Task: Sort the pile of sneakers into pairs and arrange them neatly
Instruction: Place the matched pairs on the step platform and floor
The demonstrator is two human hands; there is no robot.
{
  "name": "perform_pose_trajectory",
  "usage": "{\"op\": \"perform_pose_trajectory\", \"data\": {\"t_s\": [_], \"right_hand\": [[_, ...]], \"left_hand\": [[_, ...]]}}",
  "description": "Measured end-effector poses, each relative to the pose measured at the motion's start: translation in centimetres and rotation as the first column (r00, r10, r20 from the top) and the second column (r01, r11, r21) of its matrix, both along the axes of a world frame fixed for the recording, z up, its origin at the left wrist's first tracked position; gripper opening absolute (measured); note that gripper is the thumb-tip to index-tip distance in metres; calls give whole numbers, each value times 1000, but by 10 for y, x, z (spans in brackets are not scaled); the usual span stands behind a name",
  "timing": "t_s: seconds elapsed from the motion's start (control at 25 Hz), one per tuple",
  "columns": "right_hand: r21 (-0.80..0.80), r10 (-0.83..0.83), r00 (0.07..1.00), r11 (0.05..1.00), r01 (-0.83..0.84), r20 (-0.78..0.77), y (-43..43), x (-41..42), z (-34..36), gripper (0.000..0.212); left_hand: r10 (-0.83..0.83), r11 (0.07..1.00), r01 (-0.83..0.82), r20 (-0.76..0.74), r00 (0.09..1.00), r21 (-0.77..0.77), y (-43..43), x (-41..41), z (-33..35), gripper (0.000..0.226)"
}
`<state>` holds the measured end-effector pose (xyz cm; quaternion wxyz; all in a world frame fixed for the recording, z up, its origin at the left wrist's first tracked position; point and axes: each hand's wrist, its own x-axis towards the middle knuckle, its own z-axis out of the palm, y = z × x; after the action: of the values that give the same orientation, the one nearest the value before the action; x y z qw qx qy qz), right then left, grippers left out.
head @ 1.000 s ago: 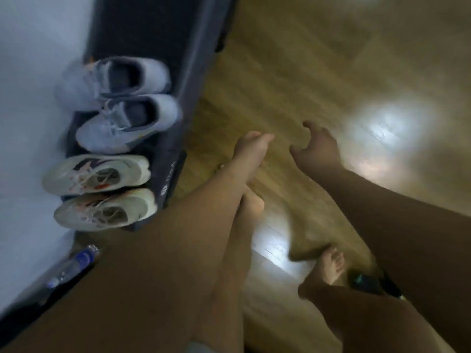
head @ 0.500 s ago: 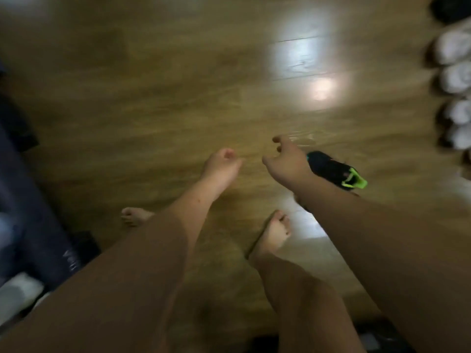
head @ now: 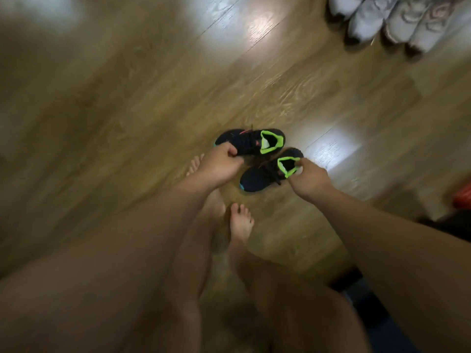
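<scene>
Two hands busy, as I see it: left hand (head: 219, 165) grips the far sneaker (head: 251, 141) by its forefoot, right hand (head: 308, 178) pinches the near sneaker (head: 260, 175) by its green collar, side by side low over the floor (head: 127, 110).

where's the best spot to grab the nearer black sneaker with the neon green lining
Grip the neon green heel collar of the nearer black sneaker, coming from the heel side, the person's right. It sits sole down, opening up, toe pointing left, so the rim gives an edge to pinch. The right hand pinches there; the left hand grips the farther black sneaker.
</scene>
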<state>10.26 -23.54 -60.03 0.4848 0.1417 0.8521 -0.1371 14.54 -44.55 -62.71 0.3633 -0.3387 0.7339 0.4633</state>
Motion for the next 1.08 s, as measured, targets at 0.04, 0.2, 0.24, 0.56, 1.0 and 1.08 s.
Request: {"op": "perform_pose_trajectory", "data": {"t_s": [0.04,0.2,0.24,0.56,1.0,1.08], "right_hand": [[16,-20,1000,1000,20,9,11,-3,-14,43],[-37,40,999,999,-39,8,20,-10,-93,55],[-67,79,996,995,-76,34,19,-8,-110,61],[-147,283,957,951,-271,65,18,-15,-178,77],[-203,281,959,942,-267,42,-50,-47,-98,56],[-172,118,992,979,-107,51,-76,-57,-74,58]], "left_hand": [[-119,992,119,2,993,-29,3,-10,-13,19],[-409,903,402,-18,912,-151,19,-46,-75,23],[-440,889,435,-7,898,-141,31,-49,-92,32],[-789,562,724,5,615,-400,66,-46,-154,42],[-426,904,376,-356,832,-203,33,-48,-78,34],[-78,979,-13,-432,899,-203,17,-29,-54,45]]}}
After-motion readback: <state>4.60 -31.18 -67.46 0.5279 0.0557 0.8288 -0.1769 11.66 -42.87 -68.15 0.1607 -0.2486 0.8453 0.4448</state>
